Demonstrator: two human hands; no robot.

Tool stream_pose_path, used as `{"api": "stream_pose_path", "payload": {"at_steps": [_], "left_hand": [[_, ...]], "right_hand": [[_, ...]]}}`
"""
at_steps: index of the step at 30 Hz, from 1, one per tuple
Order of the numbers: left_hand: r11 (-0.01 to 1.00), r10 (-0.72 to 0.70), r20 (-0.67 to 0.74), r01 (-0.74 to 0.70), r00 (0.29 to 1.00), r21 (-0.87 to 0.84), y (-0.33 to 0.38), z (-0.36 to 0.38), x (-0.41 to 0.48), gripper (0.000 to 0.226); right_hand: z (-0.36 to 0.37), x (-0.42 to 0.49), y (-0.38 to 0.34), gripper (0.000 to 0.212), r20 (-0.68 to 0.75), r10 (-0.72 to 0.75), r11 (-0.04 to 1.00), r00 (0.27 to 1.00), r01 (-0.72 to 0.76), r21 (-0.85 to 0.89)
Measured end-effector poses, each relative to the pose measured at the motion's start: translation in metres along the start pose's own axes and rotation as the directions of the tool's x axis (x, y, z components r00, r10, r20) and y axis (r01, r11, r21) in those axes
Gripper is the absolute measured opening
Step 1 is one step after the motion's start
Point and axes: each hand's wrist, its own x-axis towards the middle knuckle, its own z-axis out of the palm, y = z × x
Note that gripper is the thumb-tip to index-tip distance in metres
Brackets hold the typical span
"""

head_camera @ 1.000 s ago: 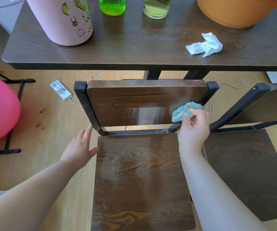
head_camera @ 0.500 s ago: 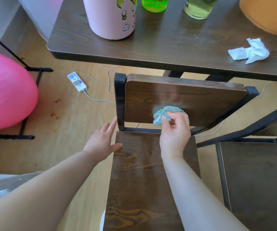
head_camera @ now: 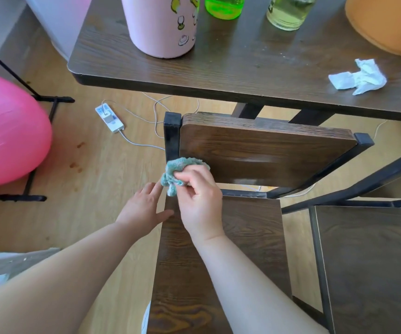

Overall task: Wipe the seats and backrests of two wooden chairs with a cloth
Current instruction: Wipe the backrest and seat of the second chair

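Observation:
A dark wooden chair stands before me, its backrest (head_camera: 267, 150) in a black metal frame and its seat (head_camera: 247, 237) below. My right hand (head_camera: 199, 201) grips a bunched teal cloth (head_camera: 175, 174) against the lower left corner of the backrest. My left hand (head_camera: 144, 208) is open, fingers straight, resting at the seat's left front corner beside the frame post. A second wooden chair (head_camera: 373, 261) stands to the right, only its seat and part of its frame showing.
A dark wooden table (head_camera: 242, 68) lies just beyond the chairs, bearing a pink bottle (head_camera: 163, 22), a green bottle (head_camera: 223, 6), a yellowish jar (head_camera: 288, 10), an orange object (head_camera: 387, 25) and a crumpled tissue (head_camera: 358, 77). A pink ball (head_camera: 8, 131) and a power strip (head_camera: 109, 118) sit on the floor at left.
My right hand has swept the cloth leftward across the backrest, from its right side to its lower left corner. My left hand stayed by the seat's left corner while the view shifted.

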Motion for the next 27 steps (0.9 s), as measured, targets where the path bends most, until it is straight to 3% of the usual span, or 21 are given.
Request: {"api": "stream_pose_path", "payload": {"at_steps": [5, 10, 14, 22, 27], "left_hand": [[0.998, -0.059, 0.023, 0.059, 0.998, -0.013, 0.002, 0.003, -0.002, 0.101], [0.993, -0.104, 0.016, 0.105, 0.994, -0.06, 0.005, 0.007, -0.003, 0.102], [0.989, -0.122, 0.001, 0.121, 0.993, -0.079, 0.008, 0.01, -0.004, 0.104], [0.996, -0.088, 0.008, 0.088, 0.996, -0.017, 0.007, 0.008, -0.003, 0.104], [0.996, -0.062, 0.029, 0.06, 0.998, 0.06, 0.004, 0.008, -0.002, 0.104]], "right_hand": [[-0.074, -0.028, 0.03, 0.015, -0.149, 0.1, 0.991, 0.984, -0.112, -0.076], [-0.155, -0.024, 0.07, 0.019, -0.386, 0.257, 0.95, 0.886, -0.305, -0.069], [-0.184, 0.005, 0.084, 0.017, -0.479, 0.218, 0.946, 0.85, -0.304, -0.109], [-0.129, 0.022, 0.07, 0.016, -0.43, 0.084, 0.976, 0.899, -0.16, -0.145], [-0.058, 0.019, 0.028, 0.016, -0.29, -0.035, 0.996, 0.956, 0.01, -0.089]]}}
